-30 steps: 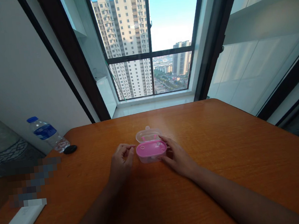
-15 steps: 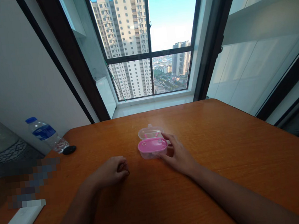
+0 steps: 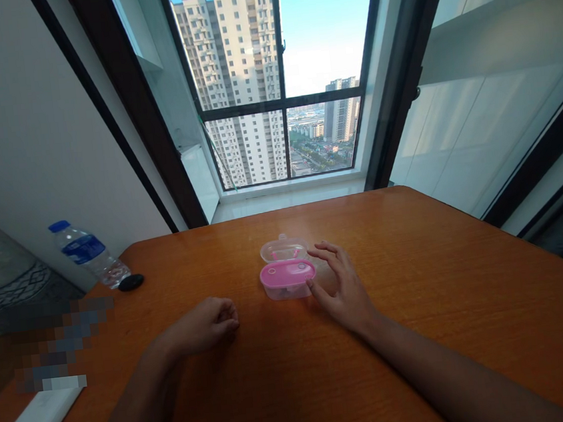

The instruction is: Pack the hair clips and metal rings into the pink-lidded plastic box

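Note:
A small oval plastic case (image 3: pixel 288 289) with a pink top sits on the wooden table in front of me. Its clear lid (image 3: pixel 284 249) is swung up and back on the far side. At the case's right end is my right hand (image 3: pixel 342 288), fingers apart and curved. The thumb tip lies at the case's right edge; whether it touches I cannot tell. Left of the case, my left hand (image 3: pixel 207 325) rests near the tabletop with its fingers curled in, apart from the case. Nothing shows in its fist.
A water bottle (image 3: pixel 87 251) with a blue cap leans at the table's left edge, beside a black round object (image 3: pixel 131 282). A white bar-shaped object (image 3: pixel 37 421) and a cable lie at the lower left. Beyond the wooden table (image 3: pixel 417 257) is a window.
My right hand has loosened from the case's right end, drawing slightly right with its fingers lifting and spreading. My left hand has shifted a little left; its fingers are curled tighter.

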The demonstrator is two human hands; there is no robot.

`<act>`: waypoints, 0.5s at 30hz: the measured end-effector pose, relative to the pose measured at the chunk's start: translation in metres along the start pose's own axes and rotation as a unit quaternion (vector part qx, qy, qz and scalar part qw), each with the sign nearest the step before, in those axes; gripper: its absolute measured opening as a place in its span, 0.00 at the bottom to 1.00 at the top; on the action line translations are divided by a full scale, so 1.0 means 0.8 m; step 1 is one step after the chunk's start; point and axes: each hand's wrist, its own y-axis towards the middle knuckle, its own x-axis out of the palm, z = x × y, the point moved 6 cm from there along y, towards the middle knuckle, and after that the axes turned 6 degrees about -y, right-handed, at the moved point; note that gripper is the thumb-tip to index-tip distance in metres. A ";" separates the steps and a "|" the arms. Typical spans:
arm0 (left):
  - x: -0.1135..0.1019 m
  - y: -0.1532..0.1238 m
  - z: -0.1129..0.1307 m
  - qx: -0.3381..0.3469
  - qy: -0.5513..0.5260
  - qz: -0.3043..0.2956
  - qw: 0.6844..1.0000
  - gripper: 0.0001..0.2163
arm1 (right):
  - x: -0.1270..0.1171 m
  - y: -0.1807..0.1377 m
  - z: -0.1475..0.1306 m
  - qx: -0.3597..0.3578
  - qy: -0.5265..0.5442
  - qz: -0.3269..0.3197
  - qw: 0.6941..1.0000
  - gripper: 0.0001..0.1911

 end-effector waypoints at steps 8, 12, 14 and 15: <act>-0.005 -0.001 -0.019 -0.033 0.040 -0.004 0.999 0.13 | 0.000 -0.001 -0.004 -0.014 -0.002 -0.005 1.000 0.21; -0.001 -0.003 -0.020 -0.038 0.019 -0.026 0.999 0.14 | 0.000 -0.001 -0.004 -0.018 0.004 0.000 1.000 0.20; 0.001 -0.005 -0.013 -0.028 0.010 -0.031 0.999 0.14 | -0.002 0.000 -0.006 -0.023 0.003 0.009 1.000 0.19; 0.001 -0.005 -0.007 -0.017 0.004 -0.029 0.999 0.13 | -0.004 0.000 -0.007 -0.025 0.002 0.015 1.000 0.19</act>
